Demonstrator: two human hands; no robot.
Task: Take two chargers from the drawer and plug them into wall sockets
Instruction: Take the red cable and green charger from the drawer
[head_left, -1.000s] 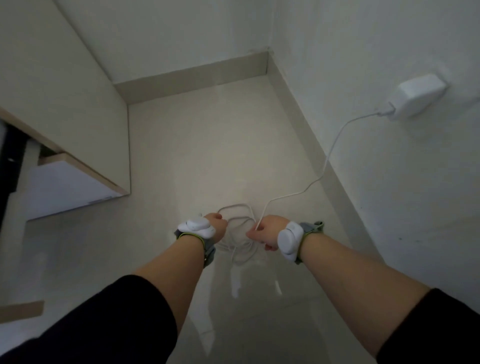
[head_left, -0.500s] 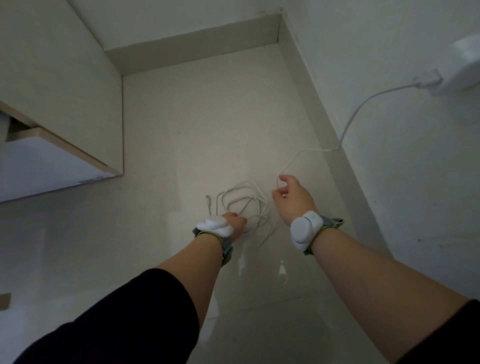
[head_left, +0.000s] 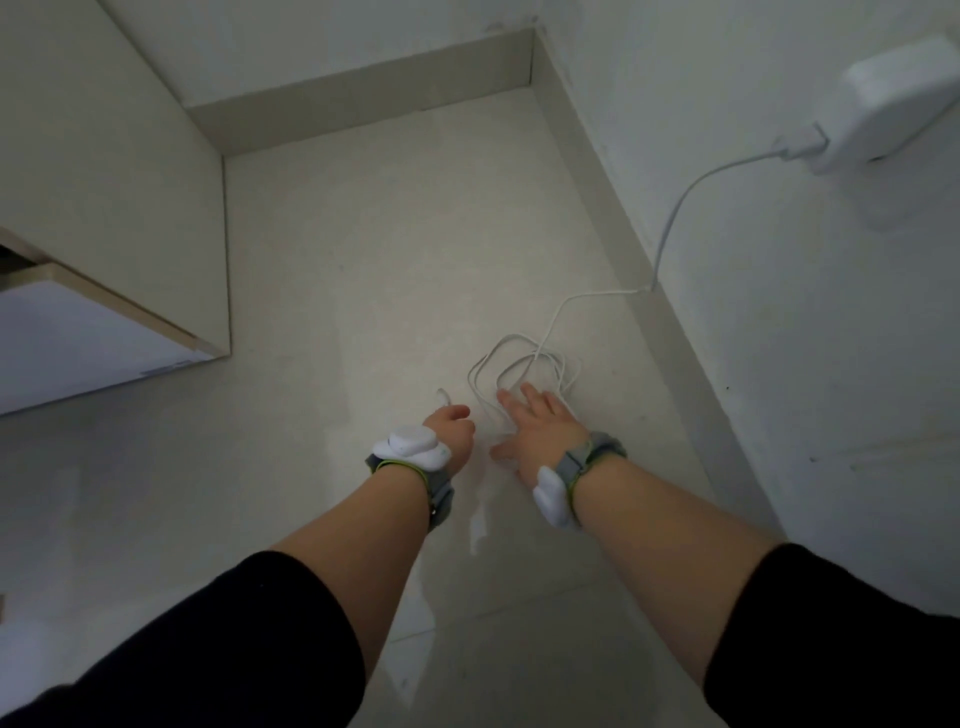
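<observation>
While both arms reach down toward the pale floor (head_left: 363, 249), the right hand (head_left: 535, 431) is spread flat, fingers apart and gripping nothing, hovering over or resting on the near edge of the loose cable (head_left: 524, 364) coil; contact is hard to judge from up here. Left hand (head_left: 453, 427) sits just beside it, curled into a loose fist, and the cable's free end (head_left: 442, 397) pokes out just beyond its knuckles, though whether it's pinched there I cannot tell. Far right, the white charger (head_left: 904, 101) sits high on the wall (head_left: 779, 322), its lead dropping down to the skirting and running left into that coil on the floor. Over on the left, an open drawer (head_left: 78, 348) juts out from the cabinet (head_left: 104, 171). Both wrists wear grey bands with white pods, black sleeves pushed up the forearms.
</observation>
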